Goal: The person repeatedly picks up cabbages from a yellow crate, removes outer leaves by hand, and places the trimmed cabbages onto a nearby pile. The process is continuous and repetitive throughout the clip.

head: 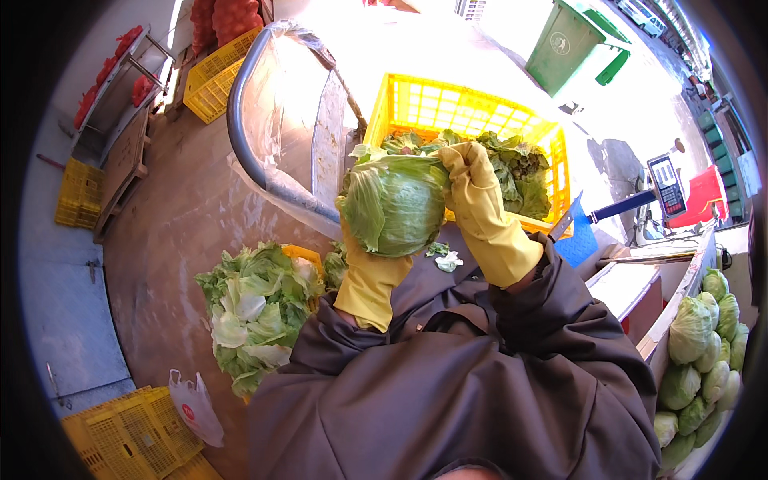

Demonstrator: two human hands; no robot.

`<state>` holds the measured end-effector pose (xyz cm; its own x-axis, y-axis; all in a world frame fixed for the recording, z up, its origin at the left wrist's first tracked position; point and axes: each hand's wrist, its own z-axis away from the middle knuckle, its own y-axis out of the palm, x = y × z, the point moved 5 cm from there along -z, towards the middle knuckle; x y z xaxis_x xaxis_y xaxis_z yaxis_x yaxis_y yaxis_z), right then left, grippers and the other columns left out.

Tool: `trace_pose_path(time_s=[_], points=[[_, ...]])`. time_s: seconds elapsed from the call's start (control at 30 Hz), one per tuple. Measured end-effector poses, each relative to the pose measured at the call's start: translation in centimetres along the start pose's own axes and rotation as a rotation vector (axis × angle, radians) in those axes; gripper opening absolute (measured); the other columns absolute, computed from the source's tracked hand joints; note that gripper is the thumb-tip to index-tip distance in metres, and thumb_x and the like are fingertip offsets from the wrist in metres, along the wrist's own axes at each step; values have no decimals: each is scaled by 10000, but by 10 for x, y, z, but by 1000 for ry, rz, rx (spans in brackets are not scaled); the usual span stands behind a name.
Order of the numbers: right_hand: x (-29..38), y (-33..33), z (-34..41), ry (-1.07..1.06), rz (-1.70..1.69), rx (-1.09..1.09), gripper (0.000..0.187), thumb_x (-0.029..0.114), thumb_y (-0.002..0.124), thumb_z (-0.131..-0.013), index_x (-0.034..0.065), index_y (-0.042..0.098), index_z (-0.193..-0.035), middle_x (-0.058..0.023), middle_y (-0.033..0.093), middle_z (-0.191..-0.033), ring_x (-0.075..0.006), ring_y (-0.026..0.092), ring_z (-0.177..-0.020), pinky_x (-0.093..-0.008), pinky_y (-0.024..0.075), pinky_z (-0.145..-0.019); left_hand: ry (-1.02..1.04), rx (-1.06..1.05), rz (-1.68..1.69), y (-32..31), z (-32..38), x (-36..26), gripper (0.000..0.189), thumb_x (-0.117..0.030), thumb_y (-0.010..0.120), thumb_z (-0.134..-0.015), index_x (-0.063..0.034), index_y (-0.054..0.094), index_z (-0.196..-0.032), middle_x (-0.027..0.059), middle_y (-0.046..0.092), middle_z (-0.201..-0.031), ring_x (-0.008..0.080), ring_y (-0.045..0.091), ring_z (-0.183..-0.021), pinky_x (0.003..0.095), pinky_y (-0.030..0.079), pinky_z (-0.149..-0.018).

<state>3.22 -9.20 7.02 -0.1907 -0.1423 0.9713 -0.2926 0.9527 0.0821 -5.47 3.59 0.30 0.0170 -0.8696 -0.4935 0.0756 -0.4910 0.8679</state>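
My left hand (372, 279), in a yellow rubber glove, supports a head of iceberg lettuce (399, 204) from below. Bent over at the top right of the head, my gloved right hand (477, 192) has its fingers on the leaves at its edge; the fingertips are partly hidden. Just beyond stands a yellow plastic crate (468, 105) with green leafy heads or leaves (519, 174) in it. Loose lettuce leaves (258, 318) are heaped over another yellow container at the left. Small leaf scraps (449, 261) lie below the held head.
A metal-framed cart (240, 108) stands at upper left, a platform scale's display (666, 186) at right. Green wheeled bins (564, 45) stand beyond. Pale green cabbages (690, 330) are piled at lower right. Yellow crates (132, 429) and a white plastic bag (195, 408) lie at lower left.
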Motion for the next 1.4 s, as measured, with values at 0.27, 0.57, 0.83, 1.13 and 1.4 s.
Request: trace_pose_path(time_s=[0.27, 0.57, 0.83, 1.13, 1.4], points=[[42, 14, 22, -428, 510, 356, 217, 29, 668, -945, 22, 618, -1156, -160, 679, -880, -335, 677, -783, -382, 551, -693, 183, 146, -390, -13, -18, -2, 632, -494, 446, -1030, -138, 346, -1543, 106, 430, -1550, 288, 459, -1393, 481, 377, -1174], [57, -37, 2, -372, 755, 516, 121, -6, 628, -896, 17, 626, -1014, -140, 658, -877, -352, 655, -799, -407, 540, -721, 143, 165, -722, -2, 3, -28, 655, -491, 439, -1044, -83, 326, -1544, 141, 468, -1513, 277, 452, -1398, 467, 331, -1208], [55, -45, -36, -278, 1336, 385, 449, 315, 667, -956, 88, 656, -1342, -200, 628, -1334, -401, 585, -1253, -430, 478, -1061, -239, -46, 110, -20, 39, -42, 717, -578, 519, -1016, -25, 465, -1470, 162, 570, -1411, 276, 578, -1271, 450, 449, -1123], [16, 46, 60, 45, 516, 616, 313, 307, 653, -987, 1, 684, -1041, -148, 673, -887, -246, 647, -788, -346, 512, -712, -436, -215, -83, -2, 83, -32, 651, -531, 553, -1025, 14, 562, -1381, 124, 623, -1351, 200, 601, -1227, 357, 466, -1081], [14, 49, 49, -112, 524, 502, 110, 65, 644, -916, -31, 619, -867, -136, 576, -797, -292, 569, -726, -402, 457, -641, -374, -159, 17, -3, 86, -30, 584, -454, 597, -1017, -31, 540, -1415, 111, 619, -1347, 201, 589, -1238, 362, 449, -1096]])
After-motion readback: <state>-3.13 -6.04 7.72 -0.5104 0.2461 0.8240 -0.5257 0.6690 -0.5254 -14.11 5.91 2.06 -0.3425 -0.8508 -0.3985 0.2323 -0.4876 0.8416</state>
